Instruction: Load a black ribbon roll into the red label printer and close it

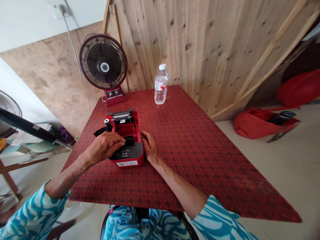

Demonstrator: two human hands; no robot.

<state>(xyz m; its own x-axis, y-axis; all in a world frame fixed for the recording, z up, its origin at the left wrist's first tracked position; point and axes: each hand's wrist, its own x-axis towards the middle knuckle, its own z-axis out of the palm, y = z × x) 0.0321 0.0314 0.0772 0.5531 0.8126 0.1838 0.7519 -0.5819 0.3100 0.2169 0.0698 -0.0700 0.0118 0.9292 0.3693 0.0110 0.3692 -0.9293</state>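
Observation:
A small red label printer (128, 154) with its lid open sits on the red patterned table (190, 143). My left hand (106, 146) lies over its left side, fingers curled onto the black part in the open bay. My right hand (149, 146) presses against the printer's right side, fingers closed along its edge. A black roll (108, 124) and a black strip stick out at the printer's left rear.
A red desk fan (103, 66) stands at the table's far left corner, its cord running up the wall. A clear water bottle (161, 85) stands at the far edge. Red bags (262, 123) lie on the floor to the right. Clutter sits at the left.

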